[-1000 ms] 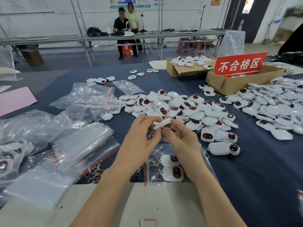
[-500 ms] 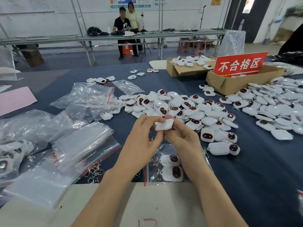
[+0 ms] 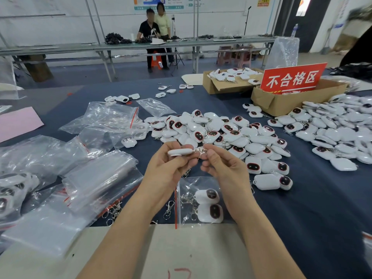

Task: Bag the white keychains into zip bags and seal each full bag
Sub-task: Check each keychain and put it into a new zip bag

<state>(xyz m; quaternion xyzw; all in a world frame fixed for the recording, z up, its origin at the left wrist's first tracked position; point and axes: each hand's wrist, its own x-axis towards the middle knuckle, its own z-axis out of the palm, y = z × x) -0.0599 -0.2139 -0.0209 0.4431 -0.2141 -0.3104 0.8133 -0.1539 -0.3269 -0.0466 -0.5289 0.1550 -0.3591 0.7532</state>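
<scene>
At the bottom edge of the frame lies a beige board (image 3: 193, 252) with red marks on it, and both forearms pass over it. Just above the board, in the lower centre, a zip bag (image 3: 187, 190) lies flat on the dark blue cloth (image 3: 312, 208). Two white keychains are inside it, faces up, and its red strip runs along its left side. I cannot tell if this bag is sealed. Some loose metal clips (image 3: 113, 210) lie to the left of it, beside a stack of empty bags (image 3: 100, 178) in the lower left. At the left edge there are filled bags (image 3: 12, 194).

Above the zip bag, in the centre of the frame, the two hands meet in the air. The left hand (image 3: 167, 170) has its fingers curled round a white keychain (image 3: 180, 152) and holds it flat. The right hand (image 3: 223, 168) pinches the metal ring (image 3: 201, 151) of the same keychain between thumb and finger.

Behind the hands, a pile of keychains (image 3: 219, 131) lies in the middle of the cloth, and a bigger pile (image 3: 342, 129) spreads to the right edge. Crumpled bags (image 3: 108, 121) are at the middle left, and a pink sheet (image 3: 18, 123) is further left.

In the upper right stands a cardboard box (image 3: 281, 104) with a red sign (image 3: 291, 79). To its left, a second box (image 3: 221, 87) holds more keychains. At the top, two people (image 3: 155, 27) stand behind a long grey table (image 3: 80, 48).
</scene>
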